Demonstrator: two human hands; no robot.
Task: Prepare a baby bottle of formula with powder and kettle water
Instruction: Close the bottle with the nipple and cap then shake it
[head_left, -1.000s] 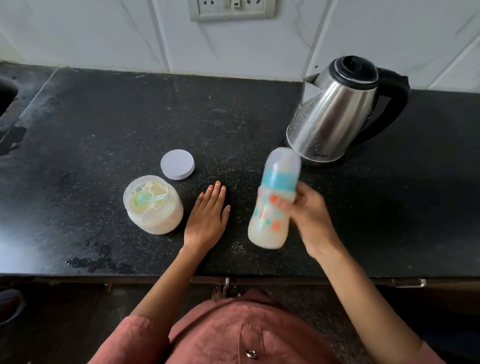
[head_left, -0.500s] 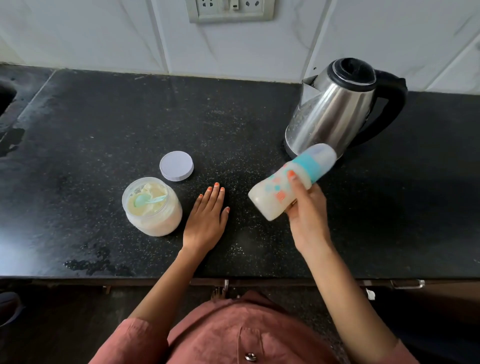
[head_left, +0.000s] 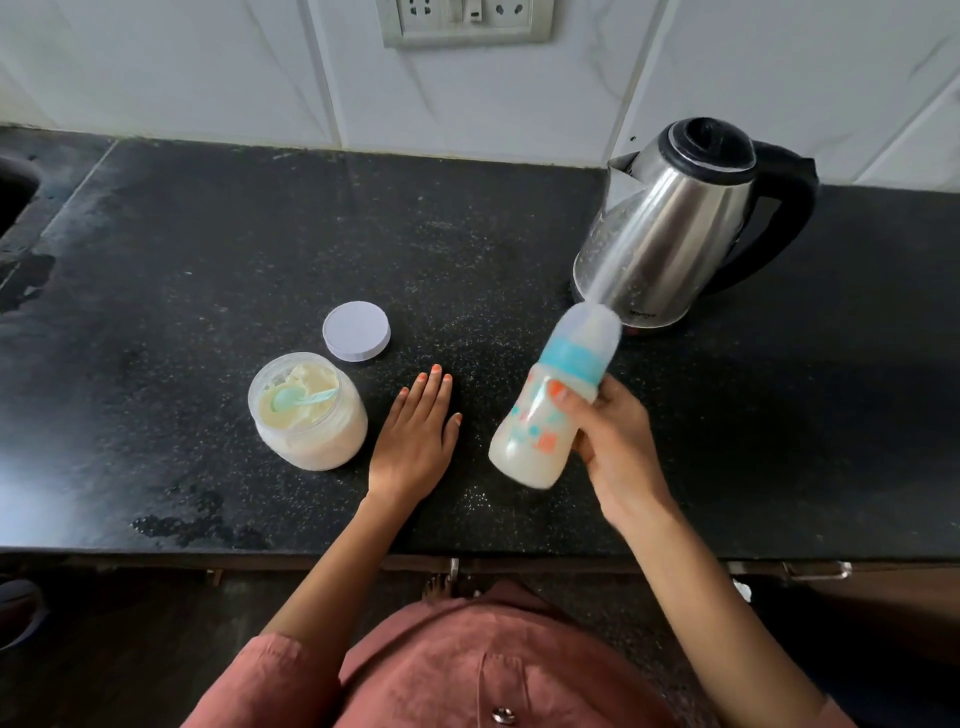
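1. Bottom centre: person's rust-pink shirt (head_left: 467, 670) w/ a metal button (head_left: 503, 715) at the lower edge. Both forearms reach up from it into the frame.
2. Lower right, under the counter edge: metal drawer handle (head_left: 815, 570).
3. Black speckled counter (head_left: 208, 234) fills the mid frame. Dark wet patch (head_left: 192, 525) near its front edge, lower left.
4. Left hand (head_left: 415, 436), centre: palm down, flat on the counter, fingers straight & close together, thumb out to the right. Holds nothing. Just right of the jar, not touching it.
5. Right hand (head_left: 618, 452), right of centre: fingers & thumb wrapped round the bottle (head_left: 545, 431), thumb across its front, nail orange.
6. Bottle: tilted, base to lower left, capped top to upper right. Milky liquid inside, teal collar, clear cap, coloured prints on the body. Motion-blurred. Its cap overlaps the kettle's base in the pic; can't tell if the base touches the counter.
7. Left of centre: open clear jar (head_left: 309, 421), upright, pale powder inside, teal scoop (head_left: 296, 397) lying in the powder.
8. Just up & right of the jar: its white lid (head_left: 356, 331), flat on the counter, apart from the jar.
9. Upper right: steel kettle (head_left: 675, 223), black lid & handle, handle to the right, spout to the left, standing near the wall.
10. Left edge: dark sink (head_left: 10, 197), only partly in view.
11. Top: white wall tiles (head_left: 208, 62) w/ a socket plate (head_left: 465, 21) at top centre.
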